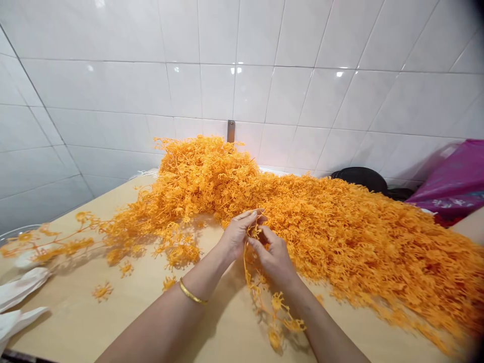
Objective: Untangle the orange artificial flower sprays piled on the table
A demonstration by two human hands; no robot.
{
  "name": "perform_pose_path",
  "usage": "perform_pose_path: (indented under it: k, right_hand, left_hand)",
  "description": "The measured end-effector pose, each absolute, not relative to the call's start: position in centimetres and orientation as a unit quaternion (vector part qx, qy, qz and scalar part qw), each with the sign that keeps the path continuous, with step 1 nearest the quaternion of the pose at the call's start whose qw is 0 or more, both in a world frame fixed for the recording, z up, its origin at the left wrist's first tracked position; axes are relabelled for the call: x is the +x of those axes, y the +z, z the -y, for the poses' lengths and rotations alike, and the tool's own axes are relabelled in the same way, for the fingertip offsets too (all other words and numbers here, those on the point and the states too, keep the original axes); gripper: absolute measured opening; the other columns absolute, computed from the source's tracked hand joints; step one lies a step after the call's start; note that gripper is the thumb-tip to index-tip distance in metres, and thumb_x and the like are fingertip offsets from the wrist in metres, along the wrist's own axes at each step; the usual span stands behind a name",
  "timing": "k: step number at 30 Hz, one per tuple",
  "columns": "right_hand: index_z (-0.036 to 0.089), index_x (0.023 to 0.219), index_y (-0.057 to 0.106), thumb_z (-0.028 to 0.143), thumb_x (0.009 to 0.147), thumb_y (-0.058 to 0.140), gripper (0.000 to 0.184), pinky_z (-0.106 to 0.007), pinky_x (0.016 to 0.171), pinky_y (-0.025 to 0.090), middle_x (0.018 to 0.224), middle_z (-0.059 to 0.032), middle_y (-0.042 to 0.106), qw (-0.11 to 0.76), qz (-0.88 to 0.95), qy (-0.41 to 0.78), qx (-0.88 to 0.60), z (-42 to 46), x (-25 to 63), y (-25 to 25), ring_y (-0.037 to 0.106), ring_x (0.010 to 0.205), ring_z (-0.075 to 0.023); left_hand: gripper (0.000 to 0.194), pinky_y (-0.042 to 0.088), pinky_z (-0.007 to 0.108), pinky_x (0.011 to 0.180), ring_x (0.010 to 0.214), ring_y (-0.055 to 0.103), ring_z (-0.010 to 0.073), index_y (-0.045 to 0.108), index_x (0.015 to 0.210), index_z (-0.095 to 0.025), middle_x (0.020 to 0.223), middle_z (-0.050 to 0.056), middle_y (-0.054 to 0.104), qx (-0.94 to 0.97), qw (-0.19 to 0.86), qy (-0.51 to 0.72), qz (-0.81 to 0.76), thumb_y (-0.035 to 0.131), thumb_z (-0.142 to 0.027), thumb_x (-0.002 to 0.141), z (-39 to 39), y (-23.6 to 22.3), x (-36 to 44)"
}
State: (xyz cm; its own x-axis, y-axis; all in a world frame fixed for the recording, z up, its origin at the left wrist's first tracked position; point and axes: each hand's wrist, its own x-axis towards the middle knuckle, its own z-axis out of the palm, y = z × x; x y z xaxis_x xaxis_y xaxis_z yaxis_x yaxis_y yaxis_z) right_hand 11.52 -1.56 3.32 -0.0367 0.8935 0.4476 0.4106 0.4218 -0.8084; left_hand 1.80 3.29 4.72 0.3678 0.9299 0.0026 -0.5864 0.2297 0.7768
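Note:
A big heap of orange plastic flower sprigs [340, 222] covers the back and right of a light wooden table [124, 327]. My left hand [236, 234], with a gold bangle on its wrist, and my right hand [270, 254] meet at the heap's front edge. Both pinch the top of one orange sprig [264, 297], which hangs down between my forearms and trails onto the table. Fingers of both hands are closed on it.
Loose orange flower pieces [102, 291] and a long sprig [49, 244] lie at the left. White crumpled plastic [20, 287] sits at the left edge. A purple bag [454, 181] and a black round object [359, 177] stand at the back right against the white tiled wall.

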Motion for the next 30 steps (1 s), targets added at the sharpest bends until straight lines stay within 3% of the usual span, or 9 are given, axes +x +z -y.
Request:
perform_pose_path:
  k: [4, 10, 18, 22, 25, 30]
  right_hand:
    - [0.018, 0.068, 0.048, 0.031, 0.076, 0.047, 0.015, -0.022, 0.054, 0.034, 0.061, 0.0022, 0.046, 0.539, 0.635, 0.262, -0.488, 0.9, 12.6, 3.1, 0.042, 0.058, -0.0107]
    - [0.019, 0.070, 0.043, 0.020, 0.065, 0.055, 0.013, -0.022, 0.055, 0.035, 0.066, 0.0033, 0.044, 0.580, 0.577, 0.323, -0.476, 0.4, 13.3, 2.9, 0.042, 0.059, -0.0100]
    - [0.017, 0.066, 0.046, 0.025, 0.071, 0.052, 0.011, -0.023, 0.058, 0.034, 0.063, 0.0032, 0.044, 0.576, 0.595, 0.338, -0.448, -0.2, 13.9, 2.4, 0.041, 0.061, -0.0100]
    - [0.016, 0.069, 0.050, 0.024, 0.067, 0.054, 0.009, -0.024, 0.061, 0.037, 0.067, 0.0014, 0.049, 0.573, 0.569, 0.392, -0.440, 0.0, 13.7, 2.6, 0.045, 0.064, -0.0106]
    - [0.017, 0.078, 0.051, 0.025, 0.064, 0.059, 0.019, -0.024, 0.065, 0.038, 0.074, 0.0003, 0.052, 0.568, 0.551, 0.426, -0.438, 0.2, 13.3, 2.9, 0.048, 0.069, -0.0113]
    - [0.017, 0.074, 0.049, 0.034, 0.068, 0.057, 0.019, -0.022, 0.057, 0.037, 0.067, 0.0023, 0.047, 0.551, 0.579, 0.371, -0.473, 0.2, 13.1, 2.7, 0.045, 0.061, -0.0099]
  left_hand:
    - [0.023, 0.038, 0.019, 0.059, 0.067, 0.052, 0.0090, 0.062, 0.078, -0.014, 0.074, 0.002, 0.058, 0.430, 0.710, 0.480, -0.284, 0.066, -0.028, 0.060, -2.5, 4.6, 1.4]
    - [0.008, 0.035, 0.020, 0.054, 0.052, 0.044, 0.0063, 0.059, 0.061, -0.013, 0.057, -0.002, 0.052, 0.476, 0.624, 0.501, -0.365, 0.064, -0.016, 0.056, -1.9, 3.6, 1.8]
    - [0.016, 0.036, 0.018, 0.052, 0.055, 0.049, 0.0066, 0.060, 0.071, -0.014, 0.064, 0.000, 0.057, 0.354, 0.761, 0.469, -0.275, 0.066, -0.023, 0.059, -3.0, 2.8, 2.9]
    - [0.018, 0.037, 0.018, 0.051, 0.052, 0.049, 0.0063, 0.059, 0.066, -0.014, 0.058, -0.002, 0.055, 0.333, 0.749, 0.502, -0.276, 0.069, -0.011, 0.051, -3.6, 1.9, 3.3]
    - [0.018, 0.038, 0.019, 0.053, 0.054, 0.050, 0.0070, 0.057, 0.063, -0.014, 0.057, -0.002, 0.055, 0.311, 0.735, 0.538, -0.271, 0.069, -0.011, 0.050, -3.9, 1.4, 3.3]
    - [0.016, 0.038, 0.020, 0.052, 0.051, 0.049, 0.0074, 0.055, 0.061, -0.014, 0.054, -0.003, 0.053, 0.310, 0.717, 0.553, -0.289, 0.067, -0.011, 0.051, -3.6, 1.4, 3.3]
